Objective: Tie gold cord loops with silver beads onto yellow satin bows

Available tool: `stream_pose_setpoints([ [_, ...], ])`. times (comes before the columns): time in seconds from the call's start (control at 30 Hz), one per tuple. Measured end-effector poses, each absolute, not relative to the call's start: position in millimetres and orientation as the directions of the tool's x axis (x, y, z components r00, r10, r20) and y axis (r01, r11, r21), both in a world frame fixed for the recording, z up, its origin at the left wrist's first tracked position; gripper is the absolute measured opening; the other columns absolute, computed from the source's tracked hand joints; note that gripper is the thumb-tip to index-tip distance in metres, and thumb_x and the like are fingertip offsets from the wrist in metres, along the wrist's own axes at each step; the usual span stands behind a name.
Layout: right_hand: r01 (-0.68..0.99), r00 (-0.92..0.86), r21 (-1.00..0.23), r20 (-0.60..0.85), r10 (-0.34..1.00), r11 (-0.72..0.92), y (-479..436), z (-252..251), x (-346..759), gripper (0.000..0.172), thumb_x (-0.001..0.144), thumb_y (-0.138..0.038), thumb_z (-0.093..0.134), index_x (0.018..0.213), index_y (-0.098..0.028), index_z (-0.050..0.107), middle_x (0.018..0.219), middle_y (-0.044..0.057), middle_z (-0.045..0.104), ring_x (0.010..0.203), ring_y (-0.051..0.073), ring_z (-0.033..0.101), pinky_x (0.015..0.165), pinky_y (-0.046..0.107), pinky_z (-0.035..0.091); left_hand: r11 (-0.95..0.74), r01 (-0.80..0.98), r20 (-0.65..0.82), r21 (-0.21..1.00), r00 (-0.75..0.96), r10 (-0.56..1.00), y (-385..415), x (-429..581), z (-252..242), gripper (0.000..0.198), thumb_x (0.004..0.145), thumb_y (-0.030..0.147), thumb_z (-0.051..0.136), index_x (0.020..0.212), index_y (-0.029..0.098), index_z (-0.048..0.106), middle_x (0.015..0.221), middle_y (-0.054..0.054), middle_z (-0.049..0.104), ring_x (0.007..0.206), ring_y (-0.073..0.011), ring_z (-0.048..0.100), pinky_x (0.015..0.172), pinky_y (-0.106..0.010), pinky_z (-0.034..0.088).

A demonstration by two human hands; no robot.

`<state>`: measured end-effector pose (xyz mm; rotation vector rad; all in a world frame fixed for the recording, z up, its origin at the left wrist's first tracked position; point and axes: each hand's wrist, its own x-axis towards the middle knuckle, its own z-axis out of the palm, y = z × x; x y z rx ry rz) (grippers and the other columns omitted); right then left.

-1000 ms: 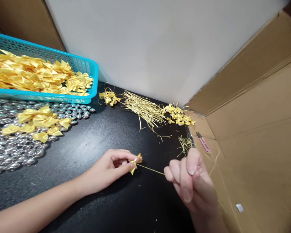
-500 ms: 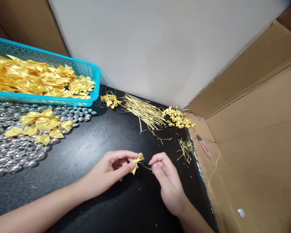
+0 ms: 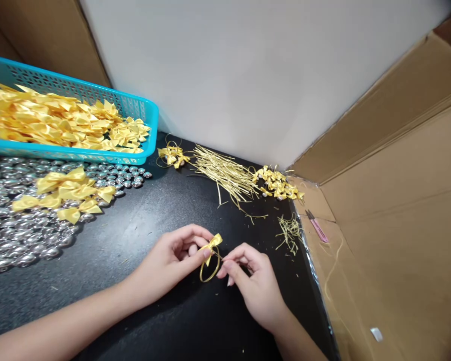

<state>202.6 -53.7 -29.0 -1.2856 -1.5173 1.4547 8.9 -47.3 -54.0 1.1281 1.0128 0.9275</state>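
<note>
Between the thumb and fingers of my left hand is a yellow ribbon bow. A gold cord hangs from the bow in a round loop. My right hand is just to the right, its thumb and index finger pinched on the cord's end near the loop. Behind my hands lies a pile of cut gold cords. Bows with cords and silver beads sit to the right of that pile, and a smaller group sits to its left.
A blue basket of yellow bows stands at the back left. Silver beads spread before it, with loose bows on top. Cord scraps lie at the right edge of the black table; pink snips rest on cardboard beyond.
The cord, earlier stretched between my hands, now curves in a loop under the bow. My right hand has moved slightly left and down, closer to my left hand.
</note>
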Motion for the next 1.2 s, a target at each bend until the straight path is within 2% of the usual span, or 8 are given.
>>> stream_pose_setpoints([
  [0.13, 0.215, -0.205, -0.975, -0.098, 0.974, -0.053, -54.3, -35.7, 192.5, 0.010, 0.082, -0.022, 0.066, 0.074, -0.017, 0.068, 0.073, 0.005, 0.071, 0.072, 0.018, 0.065, 0.071, 0.030, 0.051, 0.189, 0.002, -0.181, 0.982, 0.291, 0.939, -49.0, 11.2, -51.4, 0.030, 0.084, 0.040, 0.068, 0.103, 0.017, 0.067, 0.080, -0.004, 0.072, 0.067, -0.0164, 0.061, 0.060, -0.025, 0.045],
  [0.23, 0.171, -0.186, -0.985, -0.044, 0.982, -0.012, -53.9, -41.3, 188.8, 0.008, 0.079, -0.019, 0.069, 0.072, -0.018, 0.070, 0.076, 0.005, 0.069, 0.076, 0.019, 0.063, 0.073, 0.031, 0.050, 0.187, 0.049, -0.193, 0.981, 0.269, 0.943, -49.1, 13.0, -49.5, 0.031, 0.081, 0.040, 0.069, 0.100, 0.016, 0.069, 0.079, -0.005, 0.074, 0.064, -0.0157, 0.061, 0.058, -0.024, 0.045],
  [0.4, 0.063, -0.272, -0.997, -0.051, 0.961, -0.035, -46.4, -45.0, 195.5, 0.003, 0.072, -0.017, 0.074, 0.070, -0.019, 0.074, 0.073, 0.003, 0.069, 0.072, 0.017, 0.062, 0.071, 0.029, 0.049, 0.279, -0.066, -0.258, 0.958, 0.224, 0.940, -45.0, 13.1, -45.6, 0.033, 0.076, 0.041, 0.074, 0.097, 0.016, 0.071, 0.079, -0.005, 0.076, 0.068, -0.0154, 0.064, 0.061, -0.022, 0.048],
  [0.57, 0.074, -0.282, -0.996, -0.071, 0.957, -0.052, -40.3, -46.9, 201.8, 0.004, 0.072, -0.016, 0.074, 0.071, -0.020, 0.074, 0.072, 0.002, 0.068, 0.071, 0.016, 0.061, 0.068, 0.029, 0.047, 0.371, -0.118, -0.340, 0.921, 0.218, 0.915, -42.4, 9.6, -43.8, 0.035, 0.073, 0.043, 0.077, 0.095, 0.016, 0.072, 0.075, -0.003, 0.076, 0.053, -0.0090, 0.054, 0.044, -0.015, 0.035],
  [0.73, 0.113, -0.248, -0.993, -0.061, 0.967, -0.033, -44.6, -47.3, 195.2, 0.004, 0.075, -0.019, 0.072, 0.071, -0.018, 0.073, 0.072, 0.003, 0.068, 0.072, 0.017, 0.060, 0.071, 0.031, 0.048, 0.283, -0.117, -0.247, 0.952, 0.256, 0.935, -45.3, 11.1, -47.8, 0.025, 0.075, 0.037, 0.077, 0.092, 0.019, 0.074, 0.076, -0.002, 0.077, 0.064, -0.0125, 0.063, 0.059, -0.019, 0.047],
  [0.97, 0.082, -0.130, -0.984, -0.168, 0.977, -0.158, -50.2, -50.2, 187.3, 0.013, 0.071, -0.028, 0.075, 0.070, -0.016, 0.070, 0.071, 0.005, 0.068, 0.071, 0.020, 0.061, 0.070, 0.034, 0.049, 0.217, -0.003, -0.210, 0.976, 0.236, 0.949, -47.7, 11.9, -52.1, 0.024, 0.074, 0.039, 0.075, 0.086, 0.018, 0.078, 0.078, -0.006, 0.078, 0.067, -0.0187, 0.067, 0.060, -0.025, 0.051],
  [1.2, 0.027, -0.150, -0.985, -0.172, 0.974, -0.169, -50.3, -49.6, 184.5, 0.016, 0.066, -0.025, 0.080, 0.070, -0.017, 0.067, 0.069, 0.002, 0.066, 0.067, 0.016, 0.057, 0.068, 0.030, 0.048, 0.257, -0.101, -0.230, 0.961, 0.223, 0.947, -46.4, 13.6, -50.7, 0.019, 0.073, 0.038, 0.076, 0.077, 0.019, 0.077, 0.080, -0.005, 0.079, 0.072, -0.0183, 0.068, 0.068, -0.025, 0.052],
])
